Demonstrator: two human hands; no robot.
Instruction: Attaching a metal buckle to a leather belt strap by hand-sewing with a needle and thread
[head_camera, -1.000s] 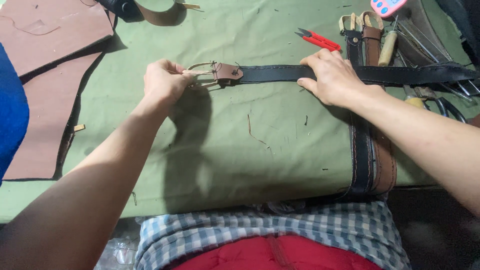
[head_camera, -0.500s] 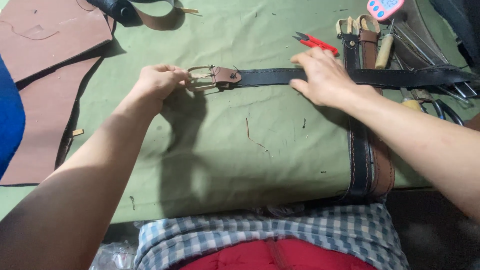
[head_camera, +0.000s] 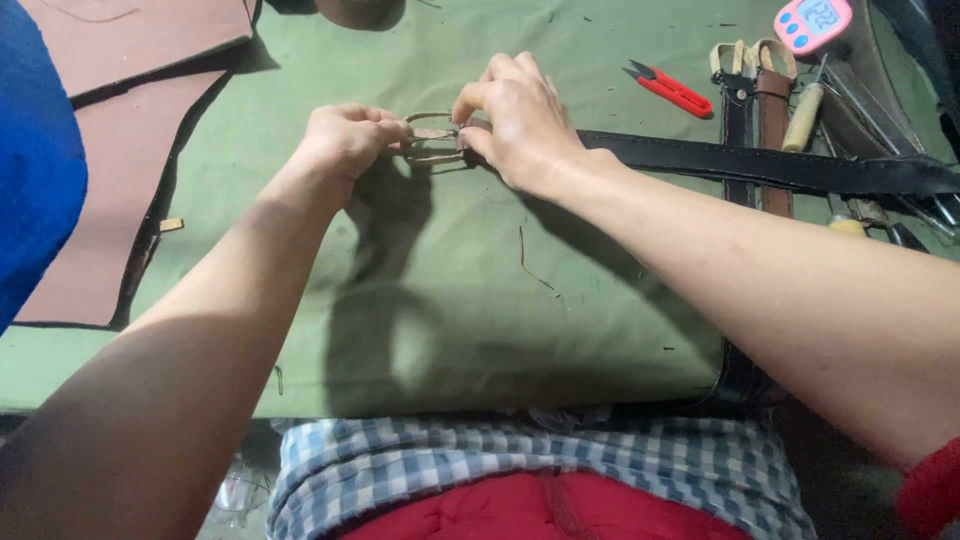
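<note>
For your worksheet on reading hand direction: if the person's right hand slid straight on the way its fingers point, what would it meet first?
The right hand points left along the black belt, so it would meet the metal buckle at once, then the left hand gripping it. Depth looks level.

Taking the metal buckle (head_camera: 432, 137) as the landmark: below it, toward the person, the green cloth of the bench (head_camera: 470, 320) is open and flat, with only small thread scraps on it. The two forearms cross this zone from both sides. To the right of the buckle the black belt (head_camera: 760, 165) lies across the bench, and beyond it stand more obstacles: red snips (head_camera: 672, 89), upright straps (head_camera: 755, 95), a wooden-handled tool (head_camera: 803, 118) and a pink timer (head_camera: 812, 22). To the left of the buckle, brown leather sheets (head_camera: 110, 190) cover the bench. Above the buckle a narrow green strip is free.
</note>
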